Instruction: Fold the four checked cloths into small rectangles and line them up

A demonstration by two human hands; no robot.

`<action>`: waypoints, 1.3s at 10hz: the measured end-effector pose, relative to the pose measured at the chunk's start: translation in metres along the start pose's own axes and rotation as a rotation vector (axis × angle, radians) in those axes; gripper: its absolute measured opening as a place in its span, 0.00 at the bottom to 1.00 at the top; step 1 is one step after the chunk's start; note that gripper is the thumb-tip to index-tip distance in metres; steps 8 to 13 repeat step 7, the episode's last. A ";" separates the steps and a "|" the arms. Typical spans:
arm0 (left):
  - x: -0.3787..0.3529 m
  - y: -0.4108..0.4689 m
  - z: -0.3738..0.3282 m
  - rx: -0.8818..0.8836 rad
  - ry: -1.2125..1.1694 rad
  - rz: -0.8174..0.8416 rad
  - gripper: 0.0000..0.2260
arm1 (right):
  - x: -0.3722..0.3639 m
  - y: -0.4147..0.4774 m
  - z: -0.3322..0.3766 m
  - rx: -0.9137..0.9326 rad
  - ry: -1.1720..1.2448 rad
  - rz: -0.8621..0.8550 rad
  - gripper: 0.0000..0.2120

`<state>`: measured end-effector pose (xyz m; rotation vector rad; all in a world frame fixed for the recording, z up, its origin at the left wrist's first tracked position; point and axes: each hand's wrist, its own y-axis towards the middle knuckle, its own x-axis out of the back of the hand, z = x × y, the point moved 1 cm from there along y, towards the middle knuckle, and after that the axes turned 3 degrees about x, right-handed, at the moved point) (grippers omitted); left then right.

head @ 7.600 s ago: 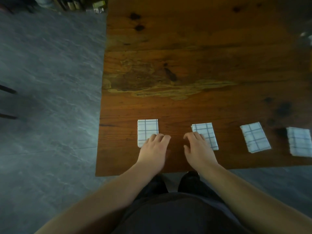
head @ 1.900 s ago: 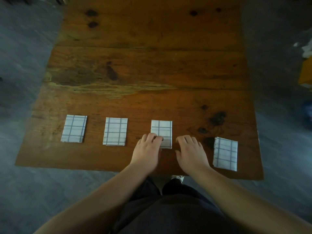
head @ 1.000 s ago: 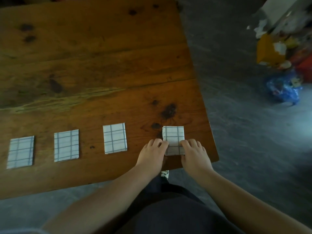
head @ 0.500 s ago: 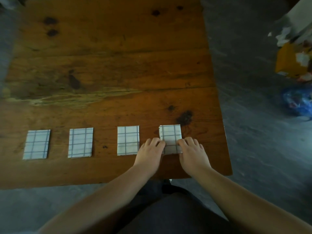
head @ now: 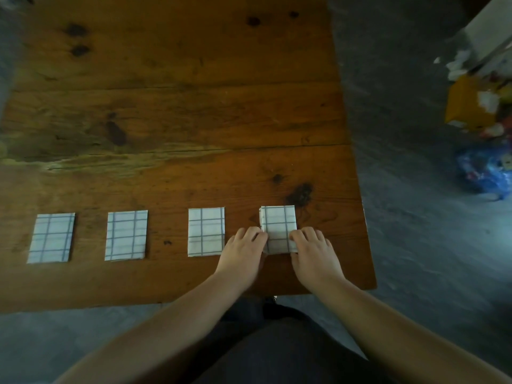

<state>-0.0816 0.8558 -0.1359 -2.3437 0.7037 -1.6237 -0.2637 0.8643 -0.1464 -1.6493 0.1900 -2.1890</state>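
Note:
Four white cloths with blue checks lie folded into small rectangles in a row near the front edge of the wooden table point(head: 180, 112). From the left: the first cloth point(head: 51, 237), the second cloth point(head: 126, 235), the third cloth point(head: 206, 231) and the fourth cloth point(head: 278, 224). My left hand point(head: 242, 252) presses its fingertips on the fourth cloth's lower left edge. My right hand point(head: 314, 253) presses on that cloth's lower right edge. Both hands lie flat and hide the cloth's near corners.
The table's right edge point(head: 363, 206) runs close beside the fourth cloth, its front edge just below my hands. Grey stone floor surrounds the table. At the right on the floor stand a yellow box point(head: 468, 103) and a blue bag point(head: 484, 170).
Both hands have gone along the row from the left cloths to the rightmost one. In the last second they slid the fourth cloth a little left and up, in line with the others.

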 end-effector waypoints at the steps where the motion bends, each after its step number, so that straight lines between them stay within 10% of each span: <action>1: 0.000 0.002 -0.001 -0.001 0.005 0.012 0.28 | 0.000 0.002 0.001 -0.012 -0.005 0.003 0.18; 13: 0.040 -0.007 -0.015 0.188 -0.052 -0.048 0.29 | 0.064 0.003 -0.019 0.086 -0.028 0.028 0.21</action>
